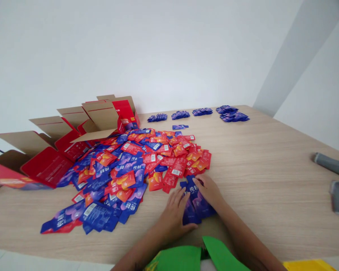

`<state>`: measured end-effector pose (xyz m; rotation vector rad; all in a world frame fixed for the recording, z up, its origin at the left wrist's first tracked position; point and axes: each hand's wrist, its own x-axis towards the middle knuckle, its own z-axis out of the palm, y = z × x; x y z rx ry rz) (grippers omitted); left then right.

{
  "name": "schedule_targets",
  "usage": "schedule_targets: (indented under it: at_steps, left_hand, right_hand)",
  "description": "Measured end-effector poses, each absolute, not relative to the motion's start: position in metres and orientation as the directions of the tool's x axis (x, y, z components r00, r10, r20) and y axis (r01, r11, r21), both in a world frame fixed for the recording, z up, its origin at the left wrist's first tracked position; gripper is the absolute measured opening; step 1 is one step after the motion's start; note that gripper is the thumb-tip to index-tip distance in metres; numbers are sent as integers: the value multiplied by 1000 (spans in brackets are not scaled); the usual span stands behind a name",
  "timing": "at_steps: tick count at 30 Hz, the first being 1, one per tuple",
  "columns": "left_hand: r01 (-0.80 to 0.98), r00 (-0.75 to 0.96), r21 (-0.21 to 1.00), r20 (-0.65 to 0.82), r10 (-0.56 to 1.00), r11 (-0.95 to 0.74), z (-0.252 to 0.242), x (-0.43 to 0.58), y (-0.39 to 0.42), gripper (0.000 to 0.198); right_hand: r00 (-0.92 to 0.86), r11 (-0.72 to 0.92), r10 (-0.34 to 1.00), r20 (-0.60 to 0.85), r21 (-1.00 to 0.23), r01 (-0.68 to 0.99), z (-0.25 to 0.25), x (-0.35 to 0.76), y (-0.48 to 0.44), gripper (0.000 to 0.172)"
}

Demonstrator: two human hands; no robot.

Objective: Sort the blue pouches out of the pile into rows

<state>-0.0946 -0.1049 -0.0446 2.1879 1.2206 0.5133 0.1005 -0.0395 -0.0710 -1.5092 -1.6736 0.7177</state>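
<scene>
Now flat, rectangular blue-purple pouches of glossy film (201, 205) are flanked: at nine o'clock by the bare left hand (175, 211), thumb spread wide, at two by the bare right hand (210, 191), fingers bent, any pinch impossible to tell; edges are best squared gently

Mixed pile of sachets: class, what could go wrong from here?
1. Red sachets lie close to the blue sachets under both hands; one could get mixed in.
2. Loose sachets at the pile's near end sit towards the table's front edge; a nudge might knock some off.
</scene>
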Motion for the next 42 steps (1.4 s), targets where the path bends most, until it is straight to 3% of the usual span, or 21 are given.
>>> schedule_targets:
  at_steps: [2,6,11,16,20,23,24,26,29,36,42]
  left_hand:
    - [686,595,547,-39,803,-481,-52,-96,-105,93]
    - [731,629,435,-129,767,-526,-68,-88,-98,90]
    - [683,674,454,-93,732,-572,-62,-90,-81,97]
    - [730,577,478,-47,816,-489,-21,-116,-30,107]
    - [667,640,624,-200,742,-407,11,-142,22,83]
    - [542,656,759,-112,747,-362,17,-152,56,51]
    - [572,575,738,-49,817,-358,16,-154,67,42]
    - [752,314,581,99,944,-311,10,-156,88,36]
    - [935,74,322,230,970,-148,-3,-158,112,42]
    - [977,92,170,210,973,-128,-19,-153,114,50]
    - [982,63,161,228,972,-102,1,-169,105,45]
  right_hand:
    - [-30,228,962,272,-738,635,-74,96,-41,20]
    - [-33,297,927,374,-675,676,-80,88,-46,14]
    - [-34,284,927,373,-641,713,-84,88,-48,17]
    - [-31,264,939,343,-661,702,-85,91,-47,17]
    - [-35,273,935,352,-657,702,-86,91,-46,16]
    - [-13,269,932,362,-667,695,-88,90,-45,15]
    - [-10,268,932,363,-669,693,-88,89,-45,15]
    - [-11,266,933,359,-671,692,-88,88,-45,15]
    - [-21,270,935,354,-670,691,-87,89,-44,15]
    - [-41,280,937,348,-673,684,-86,90,-44,16]
    - [-31,274,935,353,-666,694,-83,89,-45,15]
